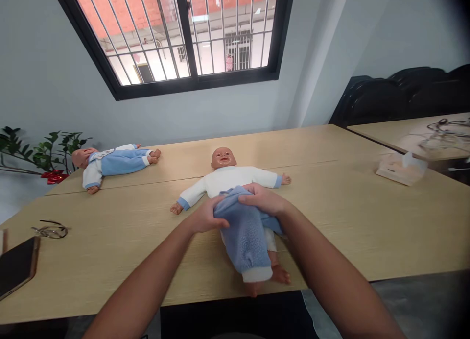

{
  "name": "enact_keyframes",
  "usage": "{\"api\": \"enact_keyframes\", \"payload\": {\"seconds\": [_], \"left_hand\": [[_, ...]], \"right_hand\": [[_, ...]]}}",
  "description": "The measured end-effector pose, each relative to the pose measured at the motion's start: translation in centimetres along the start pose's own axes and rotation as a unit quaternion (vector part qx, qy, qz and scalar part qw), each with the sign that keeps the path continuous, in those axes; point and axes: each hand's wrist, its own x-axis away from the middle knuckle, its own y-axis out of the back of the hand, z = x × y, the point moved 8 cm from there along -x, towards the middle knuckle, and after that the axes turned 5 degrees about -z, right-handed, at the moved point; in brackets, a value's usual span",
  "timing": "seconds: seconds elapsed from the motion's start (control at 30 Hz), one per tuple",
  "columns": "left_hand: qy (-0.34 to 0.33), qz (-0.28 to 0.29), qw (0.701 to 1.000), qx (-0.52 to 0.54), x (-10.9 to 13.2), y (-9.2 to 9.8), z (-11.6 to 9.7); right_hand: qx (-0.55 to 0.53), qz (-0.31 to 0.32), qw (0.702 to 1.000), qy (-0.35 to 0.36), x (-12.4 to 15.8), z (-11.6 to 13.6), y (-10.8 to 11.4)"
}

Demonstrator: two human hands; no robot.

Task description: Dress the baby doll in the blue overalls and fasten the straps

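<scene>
A baby doll (223,157) lies on its back on the table, head away from me, arms spread out. It wears a white top (235,178) with blue cuffs. Blue fleece trousers (245,233) cover one of its legs down to a white ankle band, while the other leg shows white cloth and a bare foot (281,274). At the waist, my left hand (208,216) is closed on the left edge of the trousers. My right hand (265,199) grips the bunched waistband on the other side. Part of the trousers hangs beneath my right forearm.
Another doll (123,161) in blue and white lies at the back left, beside a potted plant (51,150). Eyeglasses (53,230) and a dark tablet or phone (18,265) rest at left. To the right stands a tissue pack (401,170); cables (448,133) lie on the far table.
</scene>
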Motion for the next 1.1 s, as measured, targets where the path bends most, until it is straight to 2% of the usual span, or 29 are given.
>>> {"api": "enact_keyframes", "payload": {"seconds": [0.07,0.1,0.17,0.27,0.33,0.4,0.47,0.53,0.63,0.7,0.8,0.93,1.0,1.1], "left_hand": [[0.033,0.031,0.998,-0.053,0.1,-0.2,0.1],[0.041,0.022,0.997,-0.056,0.1,0.1,0.3],[0.043,-0.035,0.998,-0.007,0.0,0.9,0.7],[0.051,-0.133,0.981,0.135,-0.1,1.8,1.9],[0.069,-0.154,0.967,0.190,-0.1,1.7,2.5],[0.071,-0.122,0.977,0.159,0.0,1.2,1.9],[0.039,-0.056,0.996,0.052,0.1,0.5,0.3],[0.004,0.004,0.998,-0.060,0.4,-0.2,-1.0],[0.011,0.027,0.992,-0.125,0.5,0.0,-1.1],[0.022,-0.001,0.995,-0.100,0.4,0.7,-0.5],[0.023,-0.081,0.996,0.022,0.0,1.8,0.6],[0.020,-0.166,0.965,0.200,-0.1,2.0,1.5],[0.026,-0.160,0.960,0.229,0.1,1.4,1.4],[0.061,-0.074,0.975,0.198,0.4,0.0,1.1]], "right_hand": [[-0.024,0.023,0.999,-0.023,0.2,-0.4,-0.4],[-0.014,0.042,0.998,-0.032,0.2,-0.6,-0.7],[0.055,0.071,0.995,-0.040,0.2,-0.6,-1.4],[0.188,0.068,0.980,-0.024,-0.1,-0.1,-1.8],[0.221,0.066,0.973,-0.022,-0.2,0.0,-1.9],[0.201,0.051,0.978,-0.018,-0.4,0.1,-1.6],[0.138,0.010,0.990,-0.002,-0.5,0.2,-0.9],[0.048,-0.030,0.998,0.012,-0.5,0.2,-0.2],[-0.053,-0.025,0.998,0.006,-0.4,-0.2,-0.6],[-0.081,0.012,0.997,-0.005,-0.4,-0.5,-1.5],[-0.085,0.051,0.995,-0.012,-0.4,-0.5,-2.4],[-0.027,0.023,0.999,0.002,-0.6,-0.2,-1.5],[-0.015,0.008,1.000,-0.005,-0.6,-0.3,-1.0],[-0.048,-0.005,0.999,-0.015,-0.6,-0.5,-0.7]]}}
